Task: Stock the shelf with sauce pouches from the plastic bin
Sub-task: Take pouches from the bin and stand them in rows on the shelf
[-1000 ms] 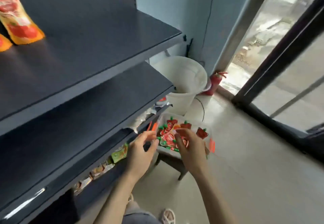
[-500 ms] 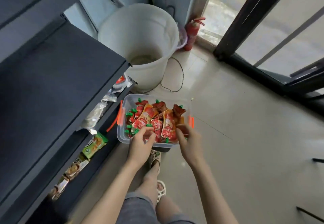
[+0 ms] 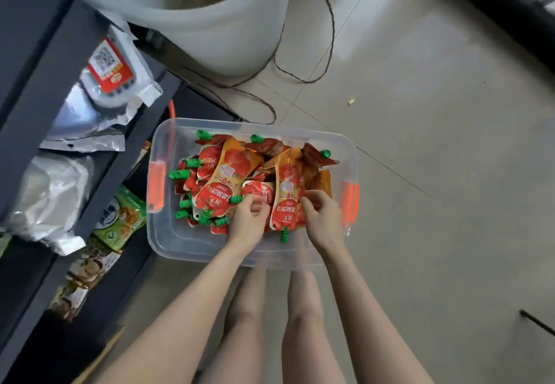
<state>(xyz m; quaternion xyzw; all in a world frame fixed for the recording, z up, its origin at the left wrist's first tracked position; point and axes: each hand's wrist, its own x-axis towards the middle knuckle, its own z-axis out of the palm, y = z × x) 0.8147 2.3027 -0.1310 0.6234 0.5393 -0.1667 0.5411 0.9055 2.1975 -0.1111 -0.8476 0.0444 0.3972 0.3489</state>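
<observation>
**Inspector:** Lighting?

**Assessor:** Bright, even daylight. The floor (image 3: 435, 143) carries a pale sheen toward the upper right. Shadows are soft, and the shelf (image 3: 36, 62) on the left reads dark.

**Inspector:** Glare?

**Assessor:** Strong on the foil packets (image 3: 81, 122), mild on the plastic bin (image 3: 186, 245) wall.

**Inspector:** Sharpness?

**Assessor:** The sauce pouches (image 3: 228, 173) at centre are fairly crisp. The white bucket (image 3: 228, 32) at top is smeared by motion, and the lower-left corner is blurred. Straight lines bow near the edges.

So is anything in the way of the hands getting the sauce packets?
No, nothing visible is. The left hand and right hand are both inside the clear bin, fingers curled on the sauce pouches at the top of the pile.
</observation>
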